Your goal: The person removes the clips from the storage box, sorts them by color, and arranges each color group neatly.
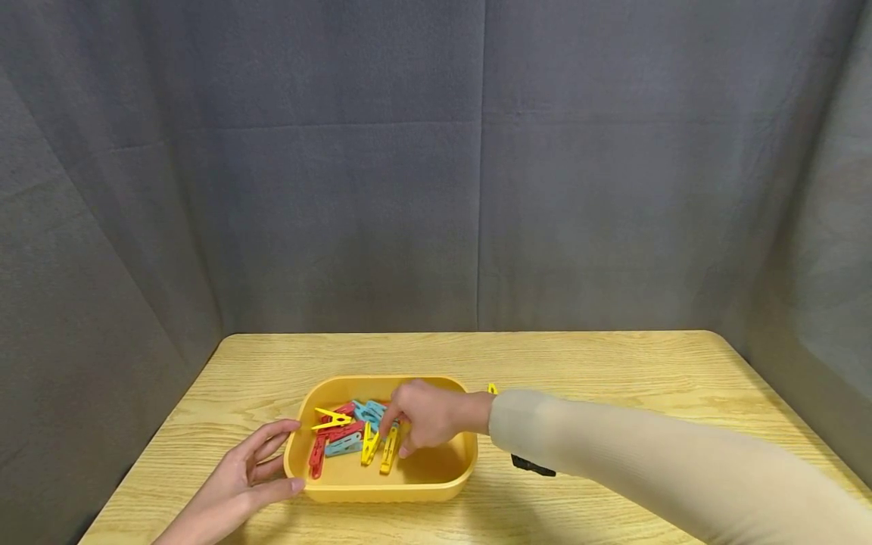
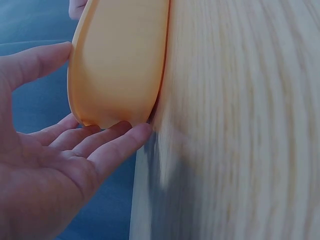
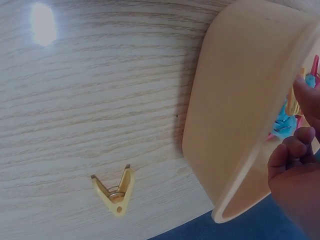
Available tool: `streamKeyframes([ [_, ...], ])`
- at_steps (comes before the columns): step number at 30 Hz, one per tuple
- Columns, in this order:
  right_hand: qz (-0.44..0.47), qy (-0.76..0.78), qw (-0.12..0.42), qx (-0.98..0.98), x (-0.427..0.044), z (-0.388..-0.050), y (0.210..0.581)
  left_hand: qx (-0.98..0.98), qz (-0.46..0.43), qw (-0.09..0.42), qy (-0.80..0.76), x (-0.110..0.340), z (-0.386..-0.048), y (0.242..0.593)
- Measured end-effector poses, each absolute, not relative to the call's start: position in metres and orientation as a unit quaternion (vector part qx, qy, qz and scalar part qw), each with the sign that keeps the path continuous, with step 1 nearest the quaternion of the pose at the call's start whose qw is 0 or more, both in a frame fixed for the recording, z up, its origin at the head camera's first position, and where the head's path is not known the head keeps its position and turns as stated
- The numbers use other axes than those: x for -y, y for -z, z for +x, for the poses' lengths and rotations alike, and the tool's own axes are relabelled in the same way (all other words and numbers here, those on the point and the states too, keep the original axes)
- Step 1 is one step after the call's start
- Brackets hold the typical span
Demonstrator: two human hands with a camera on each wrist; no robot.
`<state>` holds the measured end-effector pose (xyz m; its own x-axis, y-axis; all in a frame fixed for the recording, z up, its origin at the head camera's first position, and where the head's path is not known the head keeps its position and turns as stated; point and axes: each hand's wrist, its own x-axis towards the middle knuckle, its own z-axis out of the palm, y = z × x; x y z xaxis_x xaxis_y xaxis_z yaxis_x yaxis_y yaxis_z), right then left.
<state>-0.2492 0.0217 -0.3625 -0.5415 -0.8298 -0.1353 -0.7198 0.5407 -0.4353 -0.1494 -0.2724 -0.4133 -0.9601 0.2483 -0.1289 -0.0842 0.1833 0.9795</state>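
A yellow plastic tub holds several red, blue and yellow clothespins. My left hand grips its left end, thumb by the near corner, fingers along the end wall; the left wrist view shows this left hand spanning the tub wall. Inside the tub, my right hand points down, index finger and thumb on either side of a yellow clothespin. Whether they pinch it is unclear. In the right wrist view the other fingers of the right hand are curled.
Another yellow clothespin lies on the wooden table, right of the tub; in the head view the right sleeve partly hides it. Grey curtains stand behind and at both sides of the table.
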Motion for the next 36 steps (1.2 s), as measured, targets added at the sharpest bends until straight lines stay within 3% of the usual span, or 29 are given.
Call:
streamKeyframes([
  [13, -0.453, 0.129, 0.144, -0.870, -0.0185, -0.2469, 0.3717, -0.763, 0.047, 0.131, -0.632, 0.2703, -0.1500, 0.4128],
  [36, -0.406, 0.127, 0.181, -0.887, -0.0262, -0.2463, 0.3691, -0.763, 0.041, 0.127, -0.633, 0.2684, -0.1494, 0.4133],
])
